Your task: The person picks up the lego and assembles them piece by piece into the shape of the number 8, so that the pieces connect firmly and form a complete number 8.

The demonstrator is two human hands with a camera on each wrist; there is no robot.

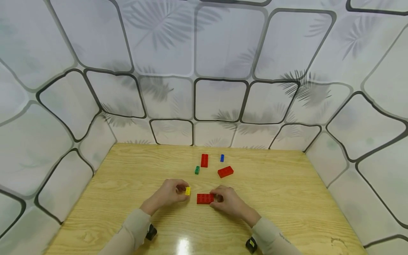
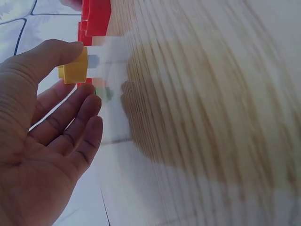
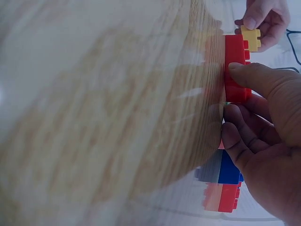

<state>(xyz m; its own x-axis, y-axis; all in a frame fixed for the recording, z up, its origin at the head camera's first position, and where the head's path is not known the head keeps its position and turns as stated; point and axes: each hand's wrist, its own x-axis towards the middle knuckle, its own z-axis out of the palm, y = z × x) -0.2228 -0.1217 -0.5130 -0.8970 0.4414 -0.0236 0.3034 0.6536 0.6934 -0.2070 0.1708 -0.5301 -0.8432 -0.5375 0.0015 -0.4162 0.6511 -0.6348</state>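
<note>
My left hand (image 1: 170, 192) pinches a small yellow brick (image 1: 188, 191) between thumb and fingers, held a little above the table; the left wrist view shows the yellow brick (image 2: 76, 66) by the thumb tip. Just right of it, a red brick (image 1: 204, 198) lies flat on the table with its studs up. My right hand (image 1: 230, 202) grips the right end of this red brick (image 3: 236, 70), thumb on the near side and fingers at the far side. The yellow and red bricks are apart.
Farther back on the wooden table (image 1: 140, 163) lie a red brick (image 1: 204, 160), a small blue brick (image 1: 222, 158), a small green brick (image 1: 197, 170) and a tilted red brick (image 1: 225, 172). A patterned backdrop (image 1: 220, 101) encloses the table's back and sides.
</note>
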